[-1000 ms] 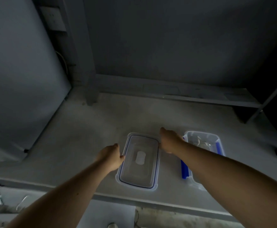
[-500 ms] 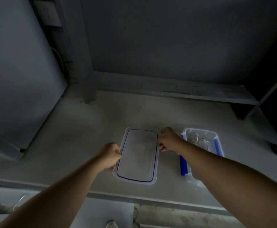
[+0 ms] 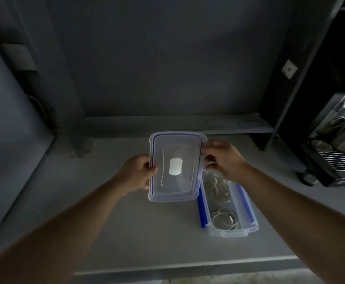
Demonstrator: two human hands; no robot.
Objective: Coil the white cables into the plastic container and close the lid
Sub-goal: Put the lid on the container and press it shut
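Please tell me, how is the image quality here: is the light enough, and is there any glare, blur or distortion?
Head view: the light is dim and the wall nearly black; the lid, held in the left hand and right hand, shows one bright white patch at its middle; the cables in the container look soft and faint; the wide lens bends the shelf post at the right.

Two bare forearms in view, no sleeves. Left grip and right grip: no gloves, rings, watch or bands seen.
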